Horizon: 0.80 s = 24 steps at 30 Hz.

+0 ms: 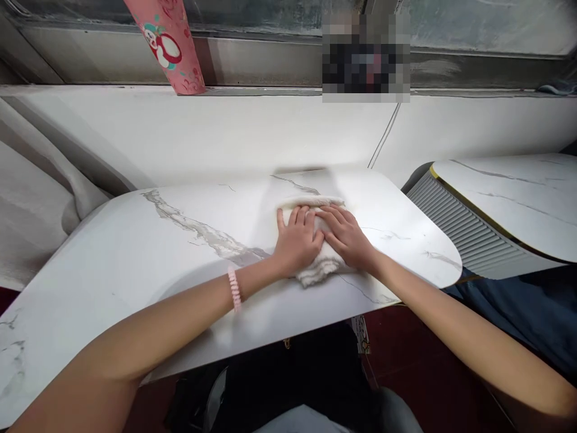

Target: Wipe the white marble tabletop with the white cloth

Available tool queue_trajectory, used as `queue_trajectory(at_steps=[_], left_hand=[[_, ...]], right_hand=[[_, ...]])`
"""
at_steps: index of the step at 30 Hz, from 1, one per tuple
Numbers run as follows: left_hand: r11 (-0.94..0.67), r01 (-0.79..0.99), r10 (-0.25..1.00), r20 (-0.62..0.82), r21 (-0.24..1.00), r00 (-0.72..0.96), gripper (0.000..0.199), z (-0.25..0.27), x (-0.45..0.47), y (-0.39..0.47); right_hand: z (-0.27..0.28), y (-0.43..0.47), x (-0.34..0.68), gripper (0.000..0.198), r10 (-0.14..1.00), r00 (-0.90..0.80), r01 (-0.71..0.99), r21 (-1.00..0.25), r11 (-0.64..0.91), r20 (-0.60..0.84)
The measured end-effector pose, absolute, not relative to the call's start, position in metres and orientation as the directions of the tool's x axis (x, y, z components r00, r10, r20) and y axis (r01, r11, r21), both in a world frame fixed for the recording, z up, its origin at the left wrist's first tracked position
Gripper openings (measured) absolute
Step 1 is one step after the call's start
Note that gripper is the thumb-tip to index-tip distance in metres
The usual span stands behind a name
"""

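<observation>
A white fluffy cloth [321, 269] lies folded on the white marble-patterned tabletop [193, 204]. My left hand [297, 240] presses flat on the cloth's left part, palm down, fingers stretched out and a little apart. Beside it, my right hand [346, 236] rests flat on the right part, its fingers extended toward the wall. The thumbs nearly meet in the middle. A pink coiled band [234, 290] circles my left wrist. Part of the cloth is hidden beneath both hands, and its ruffled near edge shows between the forearms.
Behind the table rises a white wall [225, 132] with a window ledge. A pink patterned box [169, 51] stands on that ledge. At right is a marble-topped cabinet [518, 186] with ribbed sides. Grey curtain fabric [40, 204] hangs at left. A thin cable [383, 135] runs down the wall.
</observation>
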<state>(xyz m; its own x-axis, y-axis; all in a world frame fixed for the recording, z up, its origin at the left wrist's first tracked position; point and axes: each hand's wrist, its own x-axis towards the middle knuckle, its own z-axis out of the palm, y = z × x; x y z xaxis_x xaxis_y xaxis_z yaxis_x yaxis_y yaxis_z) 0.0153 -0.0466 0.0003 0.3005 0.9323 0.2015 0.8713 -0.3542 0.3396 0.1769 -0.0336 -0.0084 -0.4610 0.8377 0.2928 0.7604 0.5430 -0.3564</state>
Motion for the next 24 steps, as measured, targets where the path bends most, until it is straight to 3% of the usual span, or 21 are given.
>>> queue_trajectory(at_steps=[6,10,12,16,24], left_hand=[[-0.262,0.9,0.953,0.243,0.348,0.183,0.045,-0.002,0.01,0.038],[-0.286,0.895,0.944,0.259,0.342,0.203,0.042,-0.001,0.005,0.073],[-0.298,0.89,0.943,0.254,0.345,0.217,0.042,-0.001,0.005,0.085],[-0.298,0.89,0.943,0.254,0.346,0.217,0.042,-0.002,0.006,0.102],[-0.292,0.893,0.94,0.275,0.341,0.202,0.042,-0.006,0.004,0.111]], right_hand=[[0.001,0.065,0.165,0.046,0.793,-0.546,0.681,-0.408,0.608,0.271],[0.016,0.106,0.154,0.04,0.887,-0.434,0.743,-0.493,0.453,0.161],[0.022,0.119,0.146,0.034,0.924,-0.359,0.805,-0.457,0.378,0.13],[0.017,0.134,0.128,0.034,0.955,-0.239,0.885,-0.365,0.289,0.177],[-0.008,0.139,0.129,0.038,0.942,-0.19,0.836,-0.457,0.303,0.278]])
